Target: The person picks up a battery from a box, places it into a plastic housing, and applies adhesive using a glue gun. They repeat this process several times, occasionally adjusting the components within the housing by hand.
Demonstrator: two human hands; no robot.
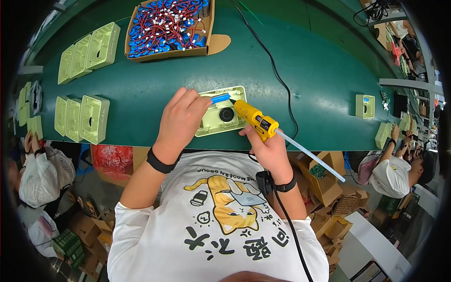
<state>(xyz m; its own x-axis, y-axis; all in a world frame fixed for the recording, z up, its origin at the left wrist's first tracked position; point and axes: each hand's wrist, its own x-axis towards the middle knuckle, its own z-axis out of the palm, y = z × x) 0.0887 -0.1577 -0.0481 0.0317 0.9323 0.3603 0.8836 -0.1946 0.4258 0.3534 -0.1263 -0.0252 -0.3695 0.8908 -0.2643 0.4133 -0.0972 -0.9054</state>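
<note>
My left hand [184, 115] pinches a blue cylindrical battery [220, 98] over the upper part of a pale green plastic housing [206, 128]. Inside that housing, a round black speaker-like part [226, 113] sits below the battery. A yellow hot glue gun [253, 117] is gripped in my right hand [268, 152], its dark nozzle close to the battery's right end. From the gun's back a long translucent glue stick [312, 157] sticks out toward the lower right. Whether the nozzle touches the battery, I cannot tell.
A cardboard box [209, 28] of blue batteries with red wires stands at the back. Pale green housings [95, 120] stand in two groups at left; another housing [365, 106] is far right. A black cable [272, 61] crosses the green table [329, 94]. People work at both sides.
</note>
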